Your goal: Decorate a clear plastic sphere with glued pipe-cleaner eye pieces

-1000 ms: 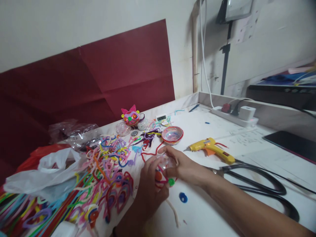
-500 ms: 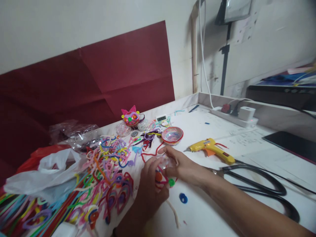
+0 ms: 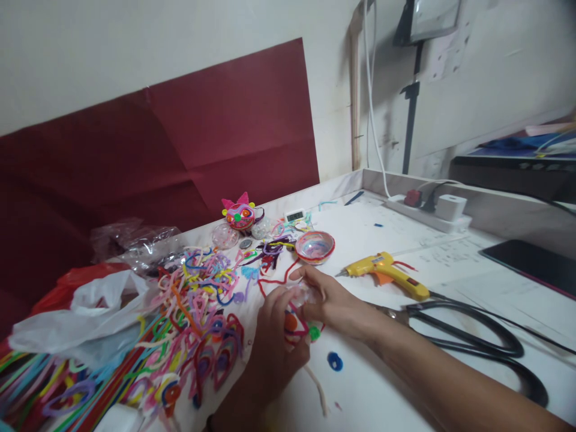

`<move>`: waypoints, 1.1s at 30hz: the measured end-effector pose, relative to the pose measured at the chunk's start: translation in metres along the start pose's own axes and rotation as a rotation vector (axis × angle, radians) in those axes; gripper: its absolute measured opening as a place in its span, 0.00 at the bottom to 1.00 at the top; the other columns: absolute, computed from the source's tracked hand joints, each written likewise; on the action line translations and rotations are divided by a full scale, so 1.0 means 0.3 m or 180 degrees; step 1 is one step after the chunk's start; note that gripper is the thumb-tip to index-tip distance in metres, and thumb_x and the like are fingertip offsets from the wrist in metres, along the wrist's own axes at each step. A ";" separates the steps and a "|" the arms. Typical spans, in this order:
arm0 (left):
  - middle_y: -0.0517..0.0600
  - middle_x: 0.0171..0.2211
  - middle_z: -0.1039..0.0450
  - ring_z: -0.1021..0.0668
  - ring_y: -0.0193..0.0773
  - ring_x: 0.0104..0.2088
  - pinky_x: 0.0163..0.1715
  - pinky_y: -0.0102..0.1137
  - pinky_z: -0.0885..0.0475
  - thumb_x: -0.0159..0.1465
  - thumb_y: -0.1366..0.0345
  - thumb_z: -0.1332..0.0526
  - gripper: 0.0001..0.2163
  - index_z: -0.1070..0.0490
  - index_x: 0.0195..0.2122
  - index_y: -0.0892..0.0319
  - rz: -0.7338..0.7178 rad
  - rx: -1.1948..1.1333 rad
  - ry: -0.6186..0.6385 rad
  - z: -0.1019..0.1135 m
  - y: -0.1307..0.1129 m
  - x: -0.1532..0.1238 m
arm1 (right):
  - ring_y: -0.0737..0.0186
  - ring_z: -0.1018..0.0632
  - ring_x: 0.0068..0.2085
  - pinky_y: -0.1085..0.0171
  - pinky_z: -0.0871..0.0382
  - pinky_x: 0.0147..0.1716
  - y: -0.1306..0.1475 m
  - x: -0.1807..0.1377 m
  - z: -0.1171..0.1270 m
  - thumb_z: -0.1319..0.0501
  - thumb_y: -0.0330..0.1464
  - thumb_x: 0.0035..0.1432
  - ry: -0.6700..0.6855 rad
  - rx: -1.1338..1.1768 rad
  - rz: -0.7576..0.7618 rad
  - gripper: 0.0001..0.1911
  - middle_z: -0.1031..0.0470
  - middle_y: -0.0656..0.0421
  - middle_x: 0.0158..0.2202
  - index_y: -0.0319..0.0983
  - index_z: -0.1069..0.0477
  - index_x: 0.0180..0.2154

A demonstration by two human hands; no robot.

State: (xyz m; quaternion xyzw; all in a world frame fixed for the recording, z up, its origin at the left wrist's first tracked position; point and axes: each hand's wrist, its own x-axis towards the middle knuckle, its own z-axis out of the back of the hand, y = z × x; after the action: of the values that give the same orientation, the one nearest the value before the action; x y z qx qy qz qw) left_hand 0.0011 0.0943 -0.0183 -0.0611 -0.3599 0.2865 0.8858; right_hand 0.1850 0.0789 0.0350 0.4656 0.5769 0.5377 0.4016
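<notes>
Both my hands are closed round a clear plastic ball (image 3: 300, 295) with pipe-cleaner pieces on its near side, among them an orange and red eye shape (image 3: 293, 323). My left hand (image 3: 278, 336) grips it from the left, and my right hand (image 3: 326, 297) curls over its right side. A green pipe-cleaner coil (image 3: 314, 333) shows just below the fingers. Beyond the hands lies a bent red pipe cleaner (image 3: 274, 281). A blue coil (image 3: 335, 361) and a cream strand (image 3: 318, 390) rest on the white table closer to me. My palms hide much of the ball.
Loose pipe cleaners (image 3: 193, 324) heap up on the left beside a white plastic bag (image 3: 85, 312). Behind stand a finished pink-eared head (image 3: 240, 215) and a decorated bowl (image 3: 315, 247). On the right lie a yellow glue gun (image 3: 382, 270), black-handled scissors (image 3: 468, 336) and a phone (image 3: 531, 264).
</notes>
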 end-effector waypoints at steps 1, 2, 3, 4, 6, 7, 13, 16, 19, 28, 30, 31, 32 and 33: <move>0.59 0.59 0.46 0.37 0.51 0.60 0.58 0.47 0.37 0.61 0.62 0.42 0.31 0.53 0.64 0.54 -0.0003 -0.0005 -0.0012 0.000 0.000 0.000 | 0.68 0.33 0.28 0.67 0.41 0.25 -0.001 0.001 -0.001 0.41 0.28 0.37 -0.0010 0.0003 -0.0001 0.28 0.33 0.65 0.32 0.40 0.39 0.45; 0.59 0.59 0.46 0.37 0.51 0.60 0.58 0.48 0.37 0.61 0.62 0.42 0.31 0.53 0.64 0.54 -0.0003 -0.0007 -0.0016 -0.001 0.000 -0.001 | 0.68 0.33 0.28 0.67 0.41 0.25 -0.001 0.001 -0.002 0.42 0.28 0.37 -0.0014 0.0017 -0.0006 0.28 0.33 0.65 0.32 0.40 0.39 0.45; 0.59 0.59 0.45 0.37 0.52 0.60 0.58 0.48 0.37 0.61 0.62 0.42 0.31 0.53 0.64 0.54 -0.0007 -0.0009 -0.0021 -0.002 0.000 -0.001 | 0.68 0.33 0.28 0.67 0.41 0.25 0.000 0.001 -0.004 0.42 0.28 0.36 -0.0021 0.0034 -0.0012 0.28 0.33 0.65 0.31 0.40 0.40 0.45; 0.59 0.59 0.45 0.36 0.52 0.59 0.57 0.48 0.37 0.61 0.62 0.42 0.31 0.53 0.64 0.54 -0.0017 -0.0008 -0.0036 -0.003 0.000 -0.002 | 0.68 0.33 0.28 0.67 0.41 0.25 0.000 0.001 -0.006 0.42 0.28 0.36 -0.0028 0.0049 -0.0019 0.28 0.33 0.65 0.31 0.40 0.40 0.45; 0.59 0.59 0.46 0.36 0.52 0.59 0.57 0.48 0.37 0.61 0.62 0.42 0.31 0.53 0.64 0.54 0.0012 0.0003 -0.0012 -0.004 0.000 -0.003 | 0.68 0.33 0.28 0.67 0.42 0.24 0.002 -0.001 -0.008 0.42 0.28 0.36 -0.0031 0.0088 -0.0032 0.28 0.33 0.65 0.31 0.40 0.40 0.44; 0.60 0.59 0.46 0.36 0.52 0.60 0.57 0.48 0.37 0.61 0.62 0.42 0.31 0.53 0.64 0.54 0.0030 0.0010 0.0000 -0.004 0.000 -0.004 | 0.68 0.33 0.28 0.67 0.41 0.25 0.002 -0.001 -0.009 0.42 0.28 0.35 -0.0031 0.0100 -0.0036 0.28 0.33 0.65 0.31 0.40 0.40 0.44; 0.60 0.60 0.46 0.38 0.51 0.61 0.58 0.47 0.37 0.61 0.64 0.42 0.33 0.55 0.65 0.55 0.0030 0.0066 -0.0007 -0.004 0.002 -0.009 | 0.69 0.33 0.27 0.68 0.42 0.24 -0.020 0.008 -0.008 0.41 0.28 0.35 -0.0049 0.0124 0.0017 0.28 0.32 0.65 0.31 0.40 0.39 0.44; 0.60 0.60 0.46 0.38 0.51 0.61 0.58 0.47 0.37 0.60 0.64 0.42 0.33 0.56 0.65 0.55 0.0011 0.0062 -0.0013 -0.002 -0.001 -0.010 | 0.68 0.32 0.28 0.68 0.41 0.25 -0.034 0.014 -0.005 0.41 0.28 0.35 -0.0053 0.0072 0.0098 0.28 0.31 0.64 0.33 0.40 0.38 0.44; 0.60 0.60 0.46 0.37 0.51 0.61 0.58 0.48 0.37 0.61 0.64 0.43 0.32 0.55 0.65 0.55 0.0047 0.0031 0.0039 0.004 -0.008 -0.010 | 0.68 0.32 0.28 0.69 0.42 0.24 -0.038 0.015 -0.003 0.41 0.27 0.36 -0.0059 0.0045 0.0136 0.28 0.31 0.65 0.31 0.40 0.38 0.44; 0.60 0.59 0.45 0.37 0.53 0.60 0.57 0.50 0.36 0.62 0.63 0.44 0.30 0.54 0.64 0.54 0.0083 0.0002 0.0048 0.005 -0.015 0.001 | 0.67 0.32 0.28 0.68 0.41 0.25 -0.044 0.018 -0.007 0.41 0.29 0.37 -0.0118 -0.0007 0.0122 0.26 0.31 0.65 0.29 0.41 0.38 0.44; 0.60 0.59 0.44 0.36 0.53 0.60 0.57 0.50 0.36 0.61 0.62 0.43 0.30 0.53 0.64 0.54 0.0049 -0.0015 0.0000 0.002 -0.013 0.004 | 0.67 0.31 0.28 0.67 0.40 0.26 -0.042 0.015 -0.009 0.40 0.30 0.37 -0.0174 -0.0034 0.0115 0.26 0.31 0.65 0.30 0.41 0.38 0.43; 0.60 0.59 0.44 0.36 0.53 0.60 0.57 0.50 0.36 0.61 0.62 0.43 0.31 0.53 0.64 0.54 0.0035 -0.0013 -0.0003 0.002 -0.011 0.005 | 0.67 0.31 0.28 0.67 0.40 0.27 -0.038 0.014 -0.011 0.40 0.30 0.37 -0.0186 -0.0039 0.0104 0.25 0.31 0.65 0.30 0.41 0.38 0.43; 0.60 0.59 0.44 0.36 0.53 0.60 0.57 0.49 0.36 0.61 0.62 0.43 0.31 0.53 0.64 0.54 0.0019 -0.0011 0.0005 0.002 -0.010 0.005 | 0.67 0.32 0.28 0.67 0.39 0.27 -0.035 0.012 -0.012 0.40 0.30 0.37 -0.0196 -0.0028 0.0085 0.26 0.31 0.65 0.30 0.41 0.38 0.43; 0.60 0.59 0.45 0.37 0.52 0.60 0.57 0.48 0.36 0.61 0.61 0.42 0.31 0.53 0.64 0.54 0.0018 -0.0005 0.0026 0.002 -0.009 0.004 | 0.67 0.32 0.28 0.67 0.39 0.28 -0.030 0.010 -0.014 0.40 0.30 0.37 -0.0200 -0.0015 0.0061 0.26 0.31 0.65 0.30 0.41 0.38 0.43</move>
State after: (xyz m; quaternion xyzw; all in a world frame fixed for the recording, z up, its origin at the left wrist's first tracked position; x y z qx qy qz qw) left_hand 0.0027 0.0928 -0.0163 -0.0640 -0.3563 0.2885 0.8864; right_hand 0.1793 0.0809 0.0266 0.4869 0.5583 0.5279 0.4154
